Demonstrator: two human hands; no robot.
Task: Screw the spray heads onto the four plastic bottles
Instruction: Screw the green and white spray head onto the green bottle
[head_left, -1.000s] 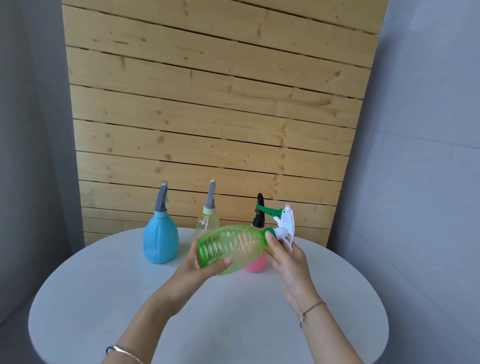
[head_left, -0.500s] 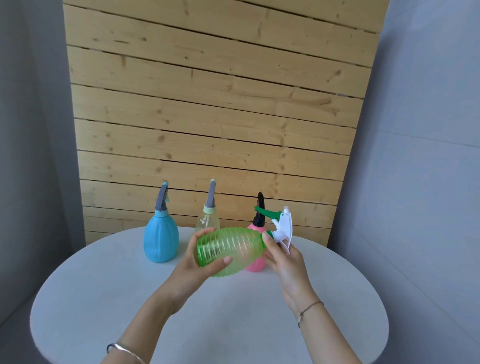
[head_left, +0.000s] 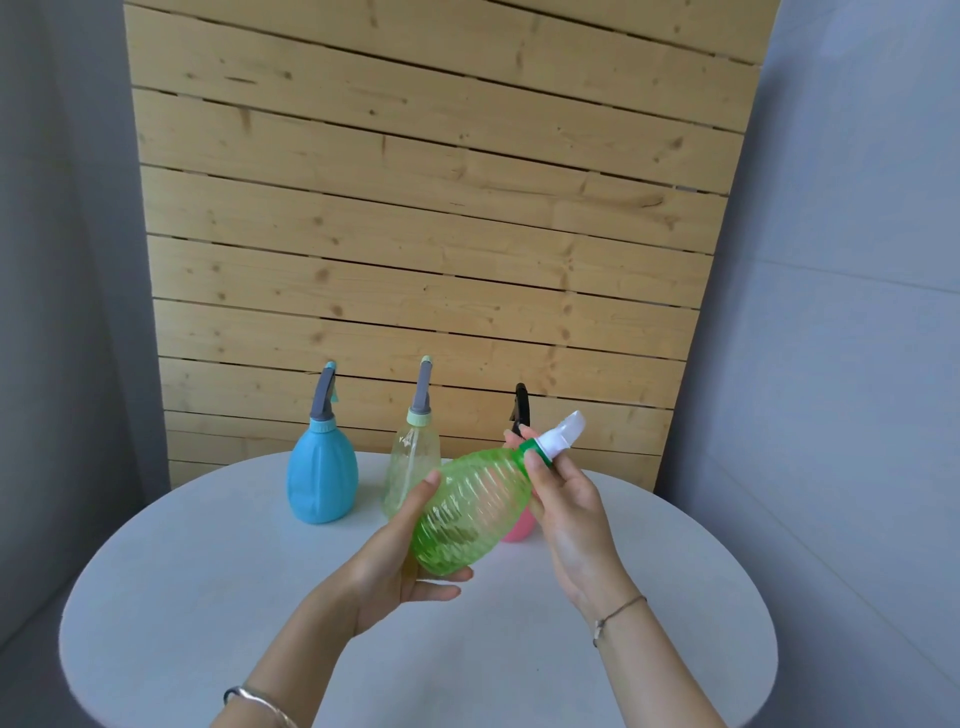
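Note:
A ribbed green bottle (head_left: 470, 512) hangs tilted above the table, neck pointing up and to the right. My left hand (head_left: 400, 564) cups its base from below. My right hand (head_left: 566, 506) pinches the green collar of the white spray head (head_left: 561, 436) sitting on the neck. Behind stand a blue bottle (head_left: 322, 480) and a clear bottle (head_left: 413, 470), both with grey spray heads on. A pink bottle (head_left: 519, 527) with a black head (head_left: 520, 408) is mostly hidden behind the green one.
The round white table (head_left: 208, 597) stands against a wooden slat panel (head_left: 415, 234), with grey walls on both sides. The three standing bottles form a row near the far edge.
The green bottle has tipped more upright and dropped lower. The spray head has turned, so its green trigger no longer shows. My left hand has slid under the base.

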